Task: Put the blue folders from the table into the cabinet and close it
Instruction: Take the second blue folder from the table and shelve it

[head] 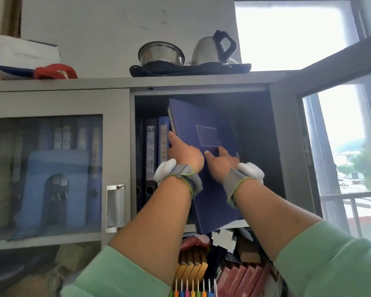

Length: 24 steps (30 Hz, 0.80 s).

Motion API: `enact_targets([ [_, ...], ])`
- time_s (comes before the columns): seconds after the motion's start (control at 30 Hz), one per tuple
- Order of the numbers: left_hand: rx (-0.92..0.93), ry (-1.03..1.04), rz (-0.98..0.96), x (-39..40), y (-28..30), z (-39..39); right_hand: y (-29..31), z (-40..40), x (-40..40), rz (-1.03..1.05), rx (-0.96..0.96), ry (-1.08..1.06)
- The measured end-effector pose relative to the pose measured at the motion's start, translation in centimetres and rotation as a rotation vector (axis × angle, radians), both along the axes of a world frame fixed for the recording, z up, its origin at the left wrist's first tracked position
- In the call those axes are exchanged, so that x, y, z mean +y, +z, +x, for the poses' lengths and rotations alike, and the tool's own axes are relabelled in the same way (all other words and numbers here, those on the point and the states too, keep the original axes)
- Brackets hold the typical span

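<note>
A large dark blue folder point(204, 129) stands tilted in the open right compartment of the grey metal cabinet point(116, 84), its top leaning left, its bottom corner past the shelf edge. My left hand point(185, 152) grips its left spine edge, fingers reaching up along it. My right hand point(222, 157) lies flat against the folder's front cover, fingers spread. Other upright binders point(150, 151) stand to the left of it inside the compartment. The right cabinet door point(338, 67) is swung open to the right.
The left cabinet door point(45, 168) with its glass pane is shut, folders behind it. A pot point(161, 53), a kettle point(214, 48) and a box point(26, 52) sit on the cabinet top. Stacked books and papers point(223, 249) fill the shelf below. A window point(349, 146) is at right.
</note>
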State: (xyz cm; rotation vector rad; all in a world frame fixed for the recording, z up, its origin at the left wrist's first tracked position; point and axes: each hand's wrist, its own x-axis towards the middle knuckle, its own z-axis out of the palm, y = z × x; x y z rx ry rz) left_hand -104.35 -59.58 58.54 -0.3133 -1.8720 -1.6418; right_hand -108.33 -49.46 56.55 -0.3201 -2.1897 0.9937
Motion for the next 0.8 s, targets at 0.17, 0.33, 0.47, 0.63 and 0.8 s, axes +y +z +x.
enact_targets([
  [0.17,0.028,-0.102,-0.073,3.2,-0.7,-2.7,-0.2,-1.5,1.6,-0.094,0.036,0.160],
  [0.33,0.047,-0.023,-0.407,3.9,-1.9,-4.6,-0.9,-3.8,3.6,-0.153,0.053,0.198],
  [0.47,0.083,0.103,-0.584,3.8,-2.6,-5.6,-0.8,-5.6,4.2,-0.160,0.028,0.198],
  [0.63,-0.011,0.070,-0.685,4.7,-2.4,-7.1,0.0,-7.5,5.3,-0.172,-0.011,0.162],
  [0.8,-0.122,-0.005,-0.711,5.9,-3.4,-8.7,0.2,-8.6,6.2,-0.240,0.172,0.096],
])
